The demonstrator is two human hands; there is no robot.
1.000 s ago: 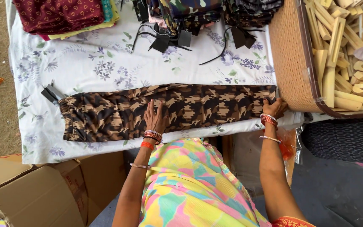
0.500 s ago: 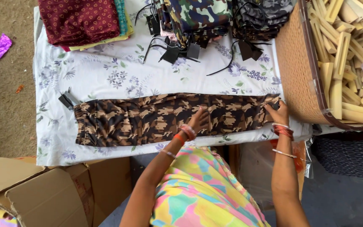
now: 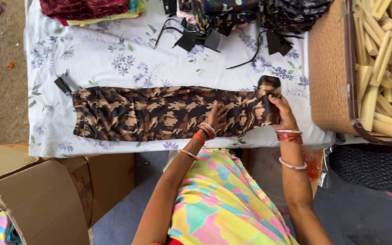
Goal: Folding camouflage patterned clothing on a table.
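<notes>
Now — both hands [image 3: 217, 117] on camouflage trousers [image 3: 159, 113]

The camouflage trousers [image 3: 159, 113] lie lengthwise across the near part of the sheet-covered table [image 3: 114, 59], with the left hand [image 3: 217, 117] flat on their middle and the right hand [image 3: 281, 111] at their right end, where the fabric is turned up. Behind them, along the far edge, sit stacks of folded garments [image 3: 250, 13] and loose hangers [image 3: 196, 38]. A wicker basket [image 3: 330, 72] of wooden pieces [image 3: 384, 68] stands right of the table, and a cardboard box [image 3: 46, 199] sits below its near left corner.
</notes>
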